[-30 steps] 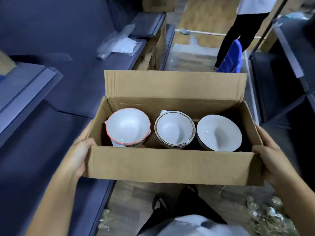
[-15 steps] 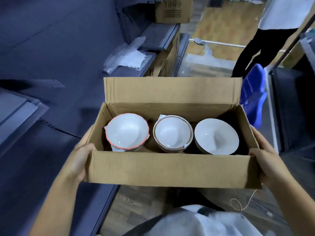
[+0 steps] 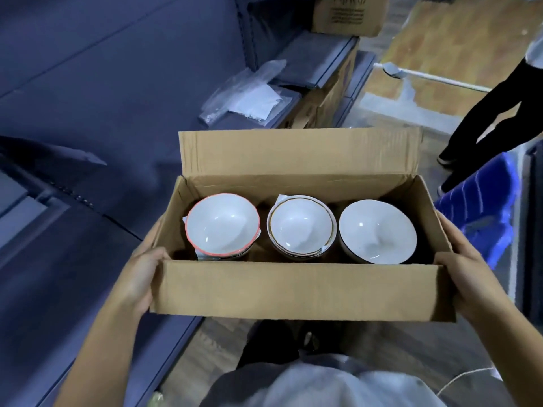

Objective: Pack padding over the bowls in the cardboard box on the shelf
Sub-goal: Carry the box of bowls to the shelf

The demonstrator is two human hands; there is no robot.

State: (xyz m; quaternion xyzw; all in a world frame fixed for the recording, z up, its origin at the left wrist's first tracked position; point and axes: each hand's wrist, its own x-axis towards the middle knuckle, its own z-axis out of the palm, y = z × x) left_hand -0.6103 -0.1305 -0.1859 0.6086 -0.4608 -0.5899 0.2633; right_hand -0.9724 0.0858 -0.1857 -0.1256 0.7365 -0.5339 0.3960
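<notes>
- Head view: a person holds an open cardboard box (image 3: 293, 289) by its two short ends, above the front edge of a dark shelf (image 3: 88, 259) on the left and the wooden floor (image 3: 205, 353) below.
- The left hand (image 3: 141, 277) grips the left end and the right hand (image 3: 470, 277) grips the right end. The fingers of each curl round the cardboard.
- Three white bowls sit in a row inside: a pink-rimmed bowl (image 3: 223, 227) at the left, a brown-rimmed bowl (image 3: 301, 227) in the middle and a plain bowl (image 3: 377, 230) at the right, close together.
- The far flap stands upright, and the top is open.
- Open shelf surface lies to the left of the box. A blue bin (image 3: 484, 212) stands just beside its right end.
- Farther off are a clear plastic bag (image 3: 246, 95) on the shelf, a second person's legs (image 3: 493, 107) and a white pole (image 3: 435, 79).
- A brown carton (image 3: 349, 13) at the top carries dark print, too blurred to read.
- The fingertips are hidden behind the box ends. The near wall hides the lower bowls. Whether the box touches the shelf cannot be told.
</notes>
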